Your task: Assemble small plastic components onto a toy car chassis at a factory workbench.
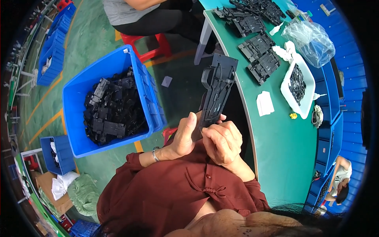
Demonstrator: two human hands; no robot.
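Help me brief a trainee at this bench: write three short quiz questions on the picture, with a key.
1. True or false: the long black part lies flat on the table.
2. What colour are the small pieces in the white tray? A) red; B) black; C) yellow.
3. Fill the gap: the large ____ crate holds a heap of black parts.

Key:
1. False: it is held up, its lower end by the right hand.
2. B.
3. Blue.
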